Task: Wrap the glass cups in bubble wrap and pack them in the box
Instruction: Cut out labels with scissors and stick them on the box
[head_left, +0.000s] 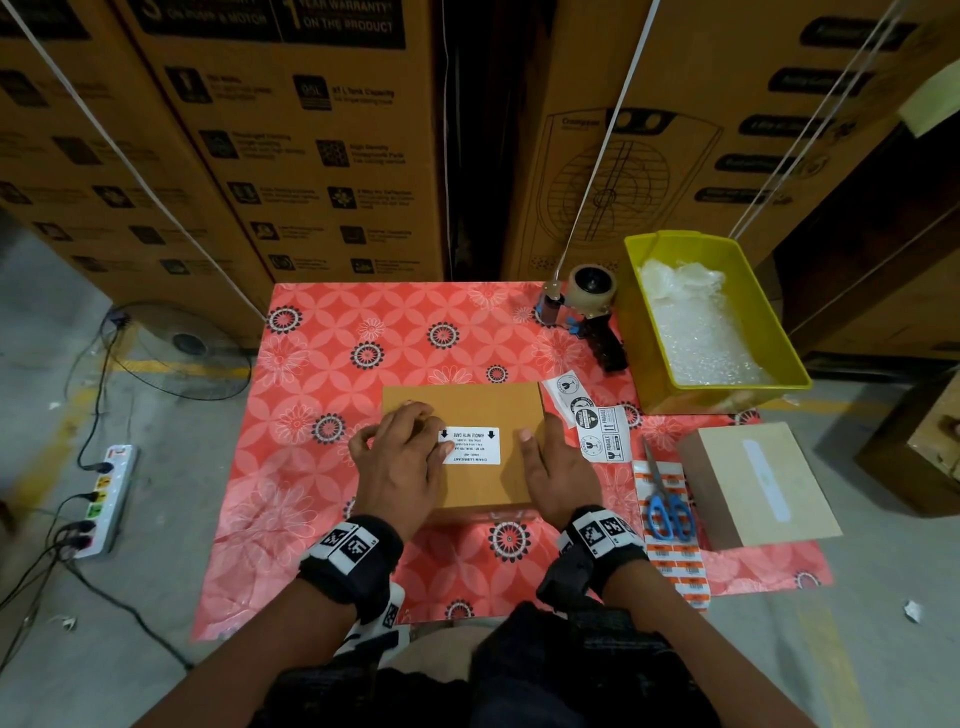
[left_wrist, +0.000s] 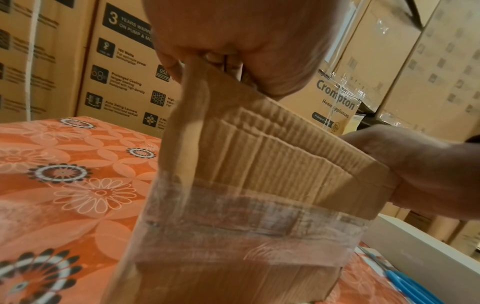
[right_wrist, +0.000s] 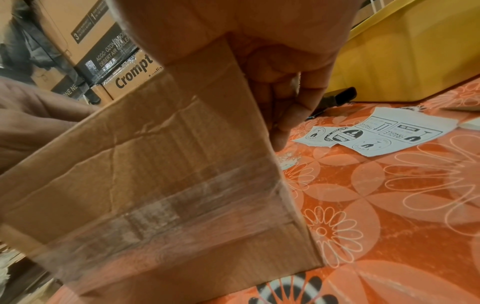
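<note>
A closed brown cardboard box (head_left: 467, 410) with a white "handle with care" label (head_left: 472, 446) stands in the middle of the table. My left hand (head_left: 400, 457) lies on its top left, fingers curled over the left edge (left_wrist: 233, 41). My right hand (head_left: 556, 467) holds the right edge, thumb on top and fingers down the side (right_wrist: 272, 61). Clear tape (left_wrist: 246, 226) runs across the box's near face (right_wrist: 155, 154). Bubble wrap (head_left: 696, 332) lies in the yellow bin. No glass cup is in sight.
The yellow bin (head_left: 634, 322) and a tape dispenser (head_left: 592, 296) stand at the back right. Fragile stickers (head_left: 602, 431), blue scissors (head_left: 667, 504), barcode labels (head_left: 670, 561) and a pale box (head_left: 753, 483) lie to the right. Large cartons (head_left: 311, 130) stand behind the table.
</note>
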